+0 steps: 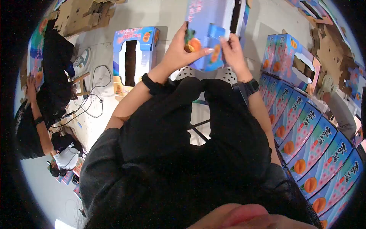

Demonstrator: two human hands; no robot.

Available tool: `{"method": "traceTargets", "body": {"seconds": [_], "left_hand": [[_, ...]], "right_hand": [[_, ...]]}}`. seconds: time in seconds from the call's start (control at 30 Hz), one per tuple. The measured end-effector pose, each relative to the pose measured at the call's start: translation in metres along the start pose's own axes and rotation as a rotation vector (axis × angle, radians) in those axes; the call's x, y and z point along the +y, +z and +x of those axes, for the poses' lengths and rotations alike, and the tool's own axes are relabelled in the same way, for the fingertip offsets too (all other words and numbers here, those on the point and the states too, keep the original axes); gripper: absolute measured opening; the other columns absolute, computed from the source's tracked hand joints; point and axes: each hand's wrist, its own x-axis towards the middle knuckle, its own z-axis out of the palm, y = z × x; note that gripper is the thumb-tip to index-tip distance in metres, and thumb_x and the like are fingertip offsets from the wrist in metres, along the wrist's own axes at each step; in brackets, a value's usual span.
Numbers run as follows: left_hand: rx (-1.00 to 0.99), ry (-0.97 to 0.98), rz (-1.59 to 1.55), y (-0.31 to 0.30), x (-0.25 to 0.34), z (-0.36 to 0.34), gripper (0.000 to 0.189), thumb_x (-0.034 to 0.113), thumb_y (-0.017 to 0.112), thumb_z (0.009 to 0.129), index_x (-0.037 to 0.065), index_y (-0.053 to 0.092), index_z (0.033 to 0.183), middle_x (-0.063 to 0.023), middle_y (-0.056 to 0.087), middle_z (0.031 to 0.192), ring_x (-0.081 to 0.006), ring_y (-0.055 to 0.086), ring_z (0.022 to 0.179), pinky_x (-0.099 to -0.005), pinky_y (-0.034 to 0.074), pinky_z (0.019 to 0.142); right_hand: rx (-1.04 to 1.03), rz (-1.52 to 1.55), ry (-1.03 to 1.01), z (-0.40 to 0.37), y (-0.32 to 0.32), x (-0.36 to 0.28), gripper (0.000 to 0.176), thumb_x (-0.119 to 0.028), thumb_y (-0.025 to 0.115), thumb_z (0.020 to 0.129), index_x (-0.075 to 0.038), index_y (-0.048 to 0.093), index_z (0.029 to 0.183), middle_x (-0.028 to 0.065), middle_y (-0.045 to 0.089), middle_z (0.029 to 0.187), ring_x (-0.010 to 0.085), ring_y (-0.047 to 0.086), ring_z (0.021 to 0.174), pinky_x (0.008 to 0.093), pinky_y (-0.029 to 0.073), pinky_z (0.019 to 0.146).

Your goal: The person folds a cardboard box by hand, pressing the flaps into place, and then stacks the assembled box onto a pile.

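A blue and purple printed cardboard box [207, 17] with an orange fruit picture is held up in front of my knees, its upper part cut off by the frame edge. My left hand [178, 54] grips its left side, thumb across the printed face and fingers partly hidden. On the right, my right hand [234, 54] is closed on the box's lower right edge by a white strip, beside a dark slot. A small blue printed flap [215, 38] lies between both hands, slightly blurred.
Another printed box [145, 53] with a dark slot stands on the floor to the left. Rows of similar boxes [310, 141] are stacked at right. Flattened cardboard [82, 19] lies at upper left. Cables [102, 89] run across the floor near a co-worker's arm [38, 118].
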Motion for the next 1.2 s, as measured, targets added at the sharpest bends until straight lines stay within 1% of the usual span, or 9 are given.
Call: {"method": "traceTargets", "body": {"seconds": [0.1, 0.17, 0.2, 0.27, 0.4, 0.47, 0.63, 0.83, 1.2], "left_hand": [[0.028, 0.114, 0.399, -0.006, -0.026, 0.002, 0.097, 0.039, 0.088, 0.065, 0.0, 0.035, 0.138, -0.0195, 0.055, 0.115, -0.0264, 0.053, 0.114, -0.0386, 0.045, 0.097], [-0.021, 0.06, 0.249, -0.01, -0.033, 0.003, 0.096, 0.035, 0.088, 0.066, 0.001, 0.035, 0.138, -0.0194, 0.052, 0.116, -0.027, 0.053, 0.113, -0.0391, 0.046, 0.096], [-0.046, 0.031, 0.175, -0.011, -0.034, 0.002, 0.095, 0.033, 0.088, 0.066, 0.002, 0.034, 0.138, -0.0193, 0.051, 0.117, -0.0274, 0.052, 0.113, -0.0393, 0.046, 0.095], [-0.038, -0.022, 0.148, -0.015, -0.035, -0.003, 0.1, 0.031, 0.088, 0.066, 0.001, 0.03, 0.142, -0.0185, 0.048, 0.122, -0.028, 0.051, 0.116, -0.0389, 0.046, 0.096], [-0.043, -0.074, 0.144, -0.029, -0.056, -0.015, 0.114, 0.029, 0.088, 0.065, 0.001, 0.017, 0.15, -0.0197, 0.043, 0.132, -0.0289, 0.048, 0.124, -0.0381, 0.045, 0.099], [-0.099, -0.105, 0.14, -0.037, -0.052, -0.021, 0.118, 0.028, 0.088, 0.065, 0.002, 0.012, 0.152, -0.0202, 0.04, 0.138, -0.0296, 0.046, 0.128, -0.0397, 0.042, 0.103], [-0.233, -0.184, 0.239, -0.058, -0.055, -0.036, 0.119, 0.026, 0.086, 0.067, 0.006, 0.007, 0.153, -0.0191, 0.033, 0.147, -0.0302, 0.041, 0.133, -0.0436, 0.035, 0.11], [-0.332, -0.222, 0.212, -0.064, -0.062, -0.041, 0.128, 0.025, 0.088, 0.068, 0.004, -0.007, 0.152, -0.0182, 0.031, 0.149, -0.0293, 0.041, 0.134, -0.0441, 0.034, 0.11], [-0.34, -0.251, 0.219, -0.067, -0.034, -0.04, 0.122, 0.033, 0.087, 0.066, 0.005, 0.005, 0.152, -0.0196, 0.039, 0.144, -0.0319, 0.041, 0.134, -0.0436, 0.032, 0.111]], "right_hand": [[-0.089, 0.056, 0.032, -0.001, 0.008, 0.001, 0.036, -0.026, 0.073, 0.088, -0.001, 0.052, 0.102, 0.0031, 0.061, 0.082, 0.0069, 0.055, 0.061, 0.0232, 0.046, 0.05], [-0.125, 0.066, 0.008, -0.001, 0.011, 0.003, 0.035, -0.026, 0.073, 0.088, -0.001, 0.052, 0.102, 0.0027, 0.061, 0.081, 0.0065, 0.056, 0.063, 0.0234, 0.046, 0.051], [-0.181, 0.035, 0.102, -0.004, 0.009, -0.006, 0.032, -0.02, 0.069, 0.091, -0.003, 0.053, 0.113, 0.0027, 0.063, 0.098, 0.0094, 0.058, 0.093, 0.0256, 0.047, 0.084], [-0.196, 0.03, 0.162, -0.007, 0.007, -0.002, 0.031, -0.019, 0.07, 0.09, -0.003, 0.055, 0.111, 0.004, 0.063, 0.099, 0.011, 0.058, 0.095, 0.0268, 0.046, 0.085], [0.075, -0.261, -0.322, -0.016, 0.002, 0.005, 0.031, -0.027, 0.08, 0.079, -0.008, 0.061, 0.095, 0.0058, 0.061, 0.09, 0.0155, 0.061, 0.08, 0.0317, 0.05, 0.069], [0.369, -0.685, -0.505, -0.021, -0.025, -0.009, 0.03, -0.029, 0.081, 0.078, -0.007, 0.063, 0.088, 0.006, 0.062, 0.09, 0.0201, 0.06, 0.09, 0.0364, 0.048, 0.079], [0.619, -0.343, -0.082, -0.021, -0.076, 0.029, 0.044, -0.032, 0.078, 0.081, -0.003, 0.059, 0.107, 0.0086, 0.063, 0.102, 0.0209, 0.06, 0.097, 0.0335, 0.047, 0.085], [-0.02, 0.073, 0.388, -0.047, -0.054, 0.059, 0.072, -0.036, 0.081, 0.078, 0.002, 0.045, 0.129, 0.0136, 0.057, 0.119, 0.022, 0.057, 0.105, 0.034, 0.046, 0.091], [0.168, -0.176, 0.075, -0.031, -0.069, 0.03, 0.037, -0.029, 0.08, 0.08, 0.0, 0.058, 0.089, 0.0031, 0.061, 0.077, 0.0098, 0.053, 0.068, 0.0263, 0.046, 0.062]]}}
